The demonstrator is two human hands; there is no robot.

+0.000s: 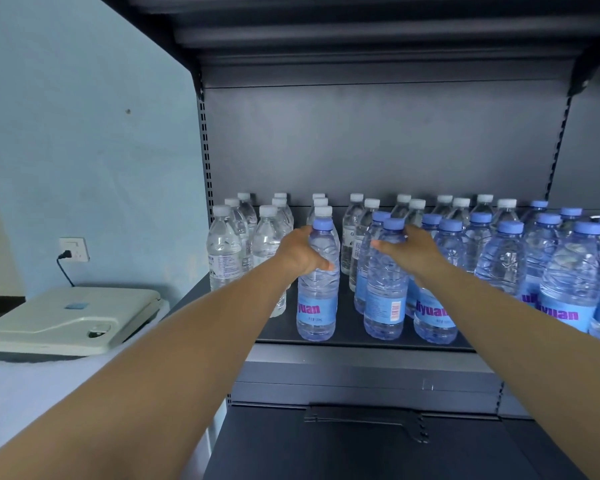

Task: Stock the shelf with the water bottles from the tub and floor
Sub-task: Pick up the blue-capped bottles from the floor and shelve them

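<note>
Both my arms reach onto the dark grey shelf. My left hand grips the neck of a blue-capped, blue-labelled water bottle standing at the shelf's front edge. My right hand grips the shoulder of another blue-capped bottle just to its right, also upright on the shelf. Several more blue-capped bottles fill the right half. Clear white-capped bottles stand in rows at the left and along the back. The tub and the floor are out of view.
A gap of bare shelf lies between the two held bottles. A dark lower shelf juts out below. To the left a white machine sits on a white-covered surface, with a wall socket and black plug above it.
</note>
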